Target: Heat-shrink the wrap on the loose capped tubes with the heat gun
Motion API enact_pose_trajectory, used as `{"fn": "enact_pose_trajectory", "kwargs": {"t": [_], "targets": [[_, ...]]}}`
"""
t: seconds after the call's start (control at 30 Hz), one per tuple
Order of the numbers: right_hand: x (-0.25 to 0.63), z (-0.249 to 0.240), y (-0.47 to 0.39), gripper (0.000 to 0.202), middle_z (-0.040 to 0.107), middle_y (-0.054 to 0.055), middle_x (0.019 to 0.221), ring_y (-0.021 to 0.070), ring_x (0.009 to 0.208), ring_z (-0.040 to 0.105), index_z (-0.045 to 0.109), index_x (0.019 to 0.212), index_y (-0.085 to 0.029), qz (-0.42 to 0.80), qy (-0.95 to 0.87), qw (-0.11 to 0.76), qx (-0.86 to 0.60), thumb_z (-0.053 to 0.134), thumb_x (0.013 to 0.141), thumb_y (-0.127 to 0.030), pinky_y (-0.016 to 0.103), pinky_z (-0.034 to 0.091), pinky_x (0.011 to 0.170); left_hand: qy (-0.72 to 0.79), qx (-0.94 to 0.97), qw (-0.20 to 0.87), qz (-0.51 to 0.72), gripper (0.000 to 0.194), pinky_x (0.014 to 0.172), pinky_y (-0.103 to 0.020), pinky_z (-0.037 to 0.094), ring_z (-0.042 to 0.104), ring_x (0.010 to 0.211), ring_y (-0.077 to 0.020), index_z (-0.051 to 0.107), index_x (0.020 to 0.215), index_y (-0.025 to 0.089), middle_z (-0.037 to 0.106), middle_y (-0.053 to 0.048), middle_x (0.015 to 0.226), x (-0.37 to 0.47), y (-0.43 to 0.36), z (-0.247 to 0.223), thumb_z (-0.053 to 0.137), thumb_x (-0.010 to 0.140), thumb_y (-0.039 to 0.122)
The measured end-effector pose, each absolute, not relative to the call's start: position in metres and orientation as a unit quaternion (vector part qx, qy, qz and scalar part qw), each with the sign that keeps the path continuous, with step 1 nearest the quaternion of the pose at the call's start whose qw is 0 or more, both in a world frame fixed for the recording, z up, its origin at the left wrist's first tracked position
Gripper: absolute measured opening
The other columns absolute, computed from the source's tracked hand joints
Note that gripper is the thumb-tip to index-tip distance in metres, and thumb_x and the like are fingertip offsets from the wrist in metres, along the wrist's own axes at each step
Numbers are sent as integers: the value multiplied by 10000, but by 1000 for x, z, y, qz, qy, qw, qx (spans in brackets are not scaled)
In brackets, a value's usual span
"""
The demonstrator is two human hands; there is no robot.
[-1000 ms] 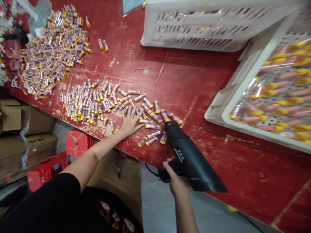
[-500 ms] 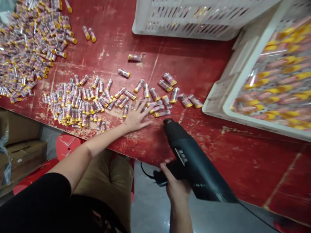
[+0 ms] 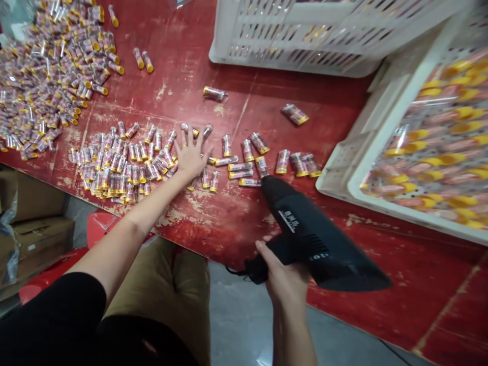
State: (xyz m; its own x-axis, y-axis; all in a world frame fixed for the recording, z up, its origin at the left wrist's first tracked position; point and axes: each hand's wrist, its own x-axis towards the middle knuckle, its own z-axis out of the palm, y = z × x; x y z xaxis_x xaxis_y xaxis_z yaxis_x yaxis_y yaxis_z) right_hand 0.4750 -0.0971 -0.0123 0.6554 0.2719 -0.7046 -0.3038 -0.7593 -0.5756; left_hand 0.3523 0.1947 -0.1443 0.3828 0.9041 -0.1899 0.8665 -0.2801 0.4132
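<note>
My left hand (image 3: 191, 154) lies flat with fingers spread on a scatter of small yellow-capped tubes (image 3: 125, 162) on the red table (image 3: 236, 223). My right hand (image 3: 284, 277) grips the handle of a black heat gun (image 3: 312, 236). The gun's nozzle points at a loose row of tubes (image 3: 263, 160) just right of my left hand. Two single tubes (image 3: 214, 93) (image 3: 295, 114) lie apart, farther back.
A big heap of the same tubes (image 3: 49, 76) covers the table's far left. An empty white crate (image 3: 305, 35) stands at the back. A white crate full of wrapped tubes (image 3: 438, 137) sits at the right. Cardboard boxes (image 3: 30, 223) and red stools (image 3: 95, 229) are below the table edge.
My left hand has slid left and farther back across the tubes. The tubes near the nozzle have spread outward, some rolling back and right. The heat gun has swung a little to the right.
</note>
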Motion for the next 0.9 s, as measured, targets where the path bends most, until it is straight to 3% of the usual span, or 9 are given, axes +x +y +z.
{"fn": "enact_pose_trajectory", "kwargs": {"t": [0.13, 0.27, 0.4, 0.47, 0.53, 0.63, 0.73, 0.8, 0.9], "targets": [[479, -4, -95, 560, 717, 67, 1058, 267, 1033, 674, 710, 1028, -174, 413, 23, 359, -837, 858, 601, -503, 471, 486, 1066, 469, 843, 261, 23, 732, 1268, -568, 30, 36, 1593, -322, 356, 1585, 240, 165, -84, 1714, 358, 170, -143, 269, 992, 660], [488, 2, -95, 458, 709, 53, 1005, 240, 1035, 663, 707, 956, -173, 378, -4, 373, -847, 846, 647, -481, 428, 476, 1083, 477, 844, 243, 29, 706, 1266, -568, 20, 38, 1597, -312, 358, 1586, 242, 167, -95, 1712, 360, 153, -138, 249, 1005, 626], [492, 3, -91, 584, 717, 63, 1045, 247, 972, 673, 702, 1051, -178, 460, -2, 366, -809, 872, 597, -505, 447, 522, 1005, 433, 859, 275, -6, 695, 1275, -549, 54, 79, 1598, -285, 373, 1577, 222, 260, -105, 1686, 351, 145, -131, 271, 1007, 605], [489, 1, -86, 577, 723, 68, 1062, 261, 1006, 671, 708, 1060, -181, 478, -28, 339, -810, 848, 622, -530, 471, 491, 1047, 415, 869, 269, 1, 640, 1284, -518, 50, 106, 1597, -245, 371, 1577, 254, 293, -78, 1677, 335, 147, -123, 260, 1024, 557], [483, -1, -80, 555, 727, 65, 1073, 274, 1050, 663, 712, 1051, -189, 485, -59, 323, -811, 827, 640, -543, 494, 449, 1096, 499, 838, 218, 36, 609, 1282, -533, 17, 74, 1600, -252, 378, 1573, 283, 279, -62, 1683, 310, 155, -114, 287, 1026, 534], [469, -4, -67, 578, 727, 63, 1083, 282, 1063, 663, 698, 1060, -199, 523, -72, 335, -780, 831, 612, -539, 512, 444, 1103, 658, 735, 146, 72, 690, 1249, -626, -25, -32, 1593, -346, 383, 1574, 283, 226, -80, 1698, 268, 173, -107, 420, 969, 615], [451, -6, -51, 613, 733, 60, 1058, 283, 1050, 667, 684, 1063, -205, 559, -64, 331, -758, 838, 570, -535, 521, 439, 1110, 702, 695, 147, 51, 796, 1209, -707, 18, 1, 1572, -431, 385, 1574, 252, 214, -122, 1696, 254, 183, -116, 479, 916, 688], [440, -8, -38, 621, 735, 60, 1034, 289, 1038, 667, 683, 1057, -207, 570, -67, 320, -754, 833, 556, -543, 542, 425, 1117, 688, 708, 155, 38, 772, 1208, -709, 50, 77, 1568, -422, 378, 1576, 259, 248, -125, 1686, 263, 182, -124, 445, 934, 682], [428, -10, -19, 614, 736, 70, 1023, 308, 1041, 665, 705, 1009, -206, 580, -80, 302, -752, 832, 533, -572, 564, 405, 1130, 641, 746, 175, 42, 680, 1251, -625, 77, 193, 1564, -330, 376, 1570, 272, 310, -97, 1667, 275, 182, -124, 337, 991, 626]]}}
